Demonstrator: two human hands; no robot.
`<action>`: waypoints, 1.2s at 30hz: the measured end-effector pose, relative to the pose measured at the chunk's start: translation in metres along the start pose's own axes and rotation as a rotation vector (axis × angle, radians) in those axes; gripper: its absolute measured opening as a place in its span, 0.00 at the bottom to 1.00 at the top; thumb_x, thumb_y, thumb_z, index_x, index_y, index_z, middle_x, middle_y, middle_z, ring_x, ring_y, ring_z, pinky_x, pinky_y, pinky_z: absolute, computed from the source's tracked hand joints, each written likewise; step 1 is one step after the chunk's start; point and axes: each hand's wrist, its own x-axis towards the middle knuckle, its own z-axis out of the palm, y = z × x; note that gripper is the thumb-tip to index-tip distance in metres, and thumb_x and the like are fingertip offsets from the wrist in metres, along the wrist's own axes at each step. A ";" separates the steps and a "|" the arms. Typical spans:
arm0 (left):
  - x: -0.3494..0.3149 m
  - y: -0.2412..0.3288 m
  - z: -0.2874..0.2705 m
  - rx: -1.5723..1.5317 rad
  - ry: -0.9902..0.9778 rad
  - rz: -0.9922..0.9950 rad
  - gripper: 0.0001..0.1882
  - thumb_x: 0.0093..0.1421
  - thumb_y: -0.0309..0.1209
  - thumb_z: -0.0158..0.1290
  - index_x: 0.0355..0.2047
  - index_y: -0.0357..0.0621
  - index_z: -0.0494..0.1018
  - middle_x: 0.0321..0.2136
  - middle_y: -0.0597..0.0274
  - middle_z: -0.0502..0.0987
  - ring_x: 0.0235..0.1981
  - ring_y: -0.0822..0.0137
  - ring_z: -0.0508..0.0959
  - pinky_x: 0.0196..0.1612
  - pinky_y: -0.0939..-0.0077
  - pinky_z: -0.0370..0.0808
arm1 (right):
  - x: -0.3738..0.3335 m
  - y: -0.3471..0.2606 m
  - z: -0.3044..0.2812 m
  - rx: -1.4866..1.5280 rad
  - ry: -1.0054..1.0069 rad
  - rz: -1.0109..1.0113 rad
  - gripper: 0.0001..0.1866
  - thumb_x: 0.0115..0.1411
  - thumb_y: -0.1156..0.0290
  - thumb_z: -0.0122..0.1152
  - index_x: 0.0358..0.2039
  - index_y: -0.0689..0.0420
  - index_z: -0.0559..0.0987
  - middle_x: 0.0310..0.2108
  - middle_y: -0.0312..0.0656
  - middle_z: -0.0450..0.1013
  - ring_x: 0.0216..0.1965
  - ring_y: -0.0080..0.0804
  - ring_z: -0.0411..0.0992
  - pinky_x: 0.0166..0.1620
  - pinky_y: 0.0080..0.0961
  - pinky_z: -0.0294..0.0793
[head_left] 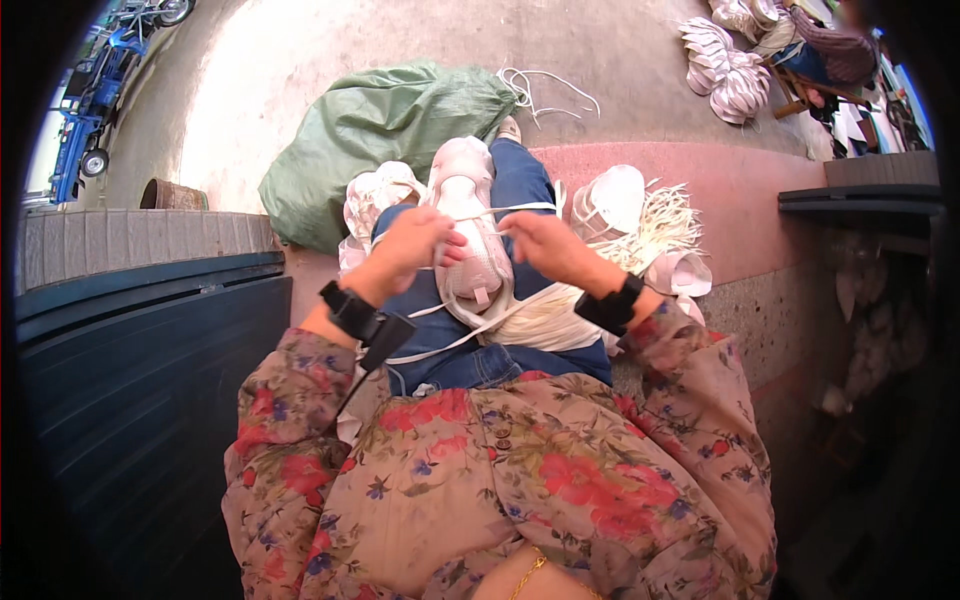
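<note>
A pale pink shoe upper (pixel 465 265) lies lengthwise on my jeans-covered lap (pixel 522 180). A white shoelace (pixel 512 209) crosses it, with long loose ends trailing over my thighs. My left hand (pixel 425 245) is at the shoe's left edge, its fingers curled together at the lace, slightly blurred. To the right of the shoe, my right hand (pixel 545 246) pinches the lace between thumb and forefinger. A thick bundle of cream laces (pixel 555 318) rests across my right thigh. Black bands are round both wrists.
A green sack (pixel 375 140) with white ties lies ahead. More pink shoe uppers (pixel 382 190) sit left of my legs, others (pixel 612 195) on the right beside a lace bundle (pixel 665 225). Shoe stacks (pixel 722 70) and a seated person are far right. Dark door panels (pixel 150 370) stand left.
</note>
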 end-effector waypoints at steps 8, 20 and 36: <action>0.036 -0.008 0.028 -0.172 0.076 -0.182 0.09 0.56 0.29 0.43 0.31 0.33 0.64 0.26 0.57 0.69 0.28 0.66 0.72 0.31 0.76 0.72 | 0.022 0.005 0.011 -0.260 -0.055 0.046 0.12 0.52 0.68 0.45 0.24 0.63 0.74 0.25 0.54 0.70 0.30 0.50 0.69 0.34 0.39 0.67; 0.025 -0.031 0.050 -0.334 0.268 0.099 0.10 0.59 0.31 0.41 0.32 0.35 0.64 0.30 0.60 0.69 0.32 0.73 0.71 0.37 0.82 0.70 | 0.046 0.016 0.013 -0.401 0.074 0.032 0.11 0.50 0.68 0.46 0.22 0.59 0.75 0.24 0.51 0.71 0.29 0.49 0.71 0.32 0.40 0.69; 0.010 -0.011 0.026 -0.014 0.341 0.074 0.15 0.58 0.28 0.40 0.45 0.35 0.62 0.25 0.60 0.72 0.17 0.76 0.69 0.17 0.87 0.65 | 0.052 0.007 0.015 -0.662 0.153 -0.194 0.06 0.45 0.67 0.55 0.19 0.54 0.75 0.23 0.38 0.70 0.34 0.36 0.66 0.34 0.35 0.62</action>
